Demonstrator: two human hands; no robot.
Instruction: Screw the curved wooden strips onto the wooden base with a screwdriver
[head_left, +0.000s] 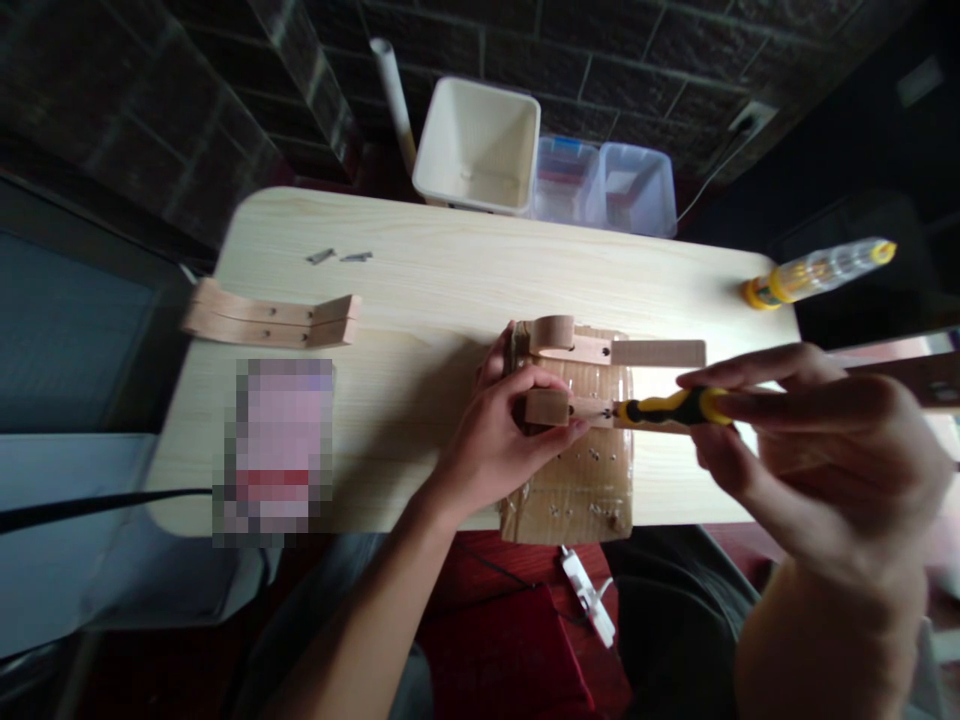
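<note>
A brown taped block (570,485) lies at the table's front edge, with small holes or screws on its top. Across it rest two curved wooden pieces. My left hand (499,430) grips the nearer wooden piece (547,407), thumb and fingers around its curved end. My right hand (802,440) is closed around a yellow and black screwdriver (675,407), whose tip meets a hole in that same piece. Just beyond, the second wooden piece (589,348) lies parallel, touched by neither palm.
Two more wooden pieces (274,318) lie side by side at the left, near small screws (356,257). A pixelated object (281,440) sits at front left. A clear and yellow bottle-like container (817,272) is at back right. Bins (480,140) stand behind the table (420,260).
</note>
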